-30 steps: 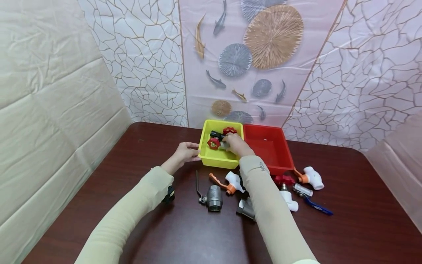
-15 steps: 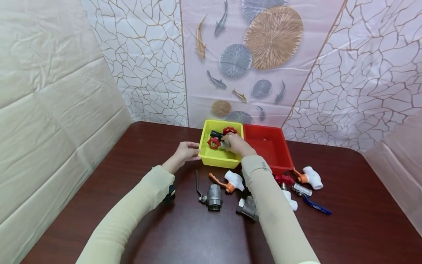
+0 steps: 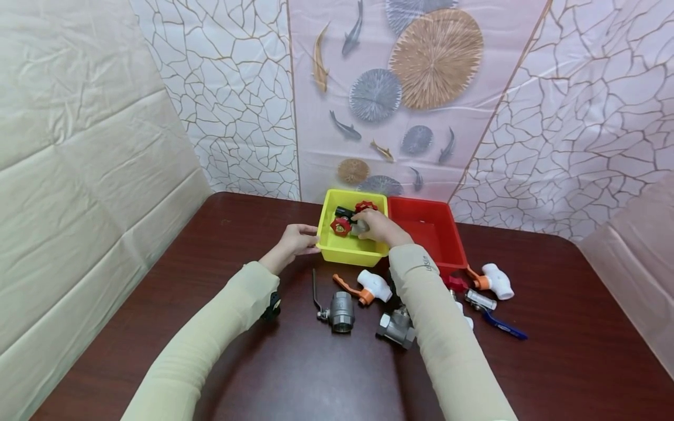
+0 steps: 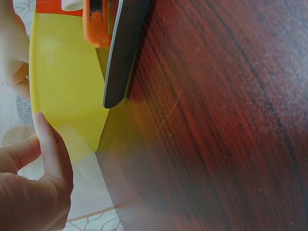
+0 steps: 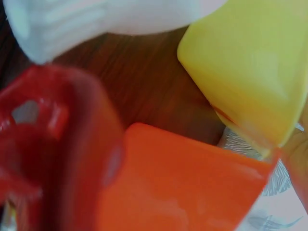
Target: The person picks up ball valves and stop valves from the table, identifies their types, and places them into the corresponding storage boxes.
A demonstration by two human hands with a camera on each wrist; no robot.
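My left hand (image 3: 296, 240) pinches the left rim of the yellow bin (image 3: 347, 257) between thumb and fingers; the left wrist view shows the fingertips at that rim. My right hand (image 3: 380, 227) reaches into the bin, its fingers curled over a grey valve (image 3: 359, 228) that they largely cover. Beside those fingers lies a black valve with a red handwheel (image 3: 340, 226). A second red handwheel (image 3: 365, 206) shows at the bin's back; what it joins is hidden behind the hand.
A red bin (image 3: 429, 231) stands against the yellow one. In front lie a steel ball valve (image 3: 342, 313), a white valve with orange lever (image 3: 374, 286) and a grey steel valve (image 3: 396, 328). Further right are another white-and-orange valve (image 3: 497, 282) and a blue-levered valve (image 3: 505, 325).
The right hand stays in the yellow bin while its forearm swings slightly right, uncovering more of the grey steel valve on the table. The left hand keeps its place at the rim.
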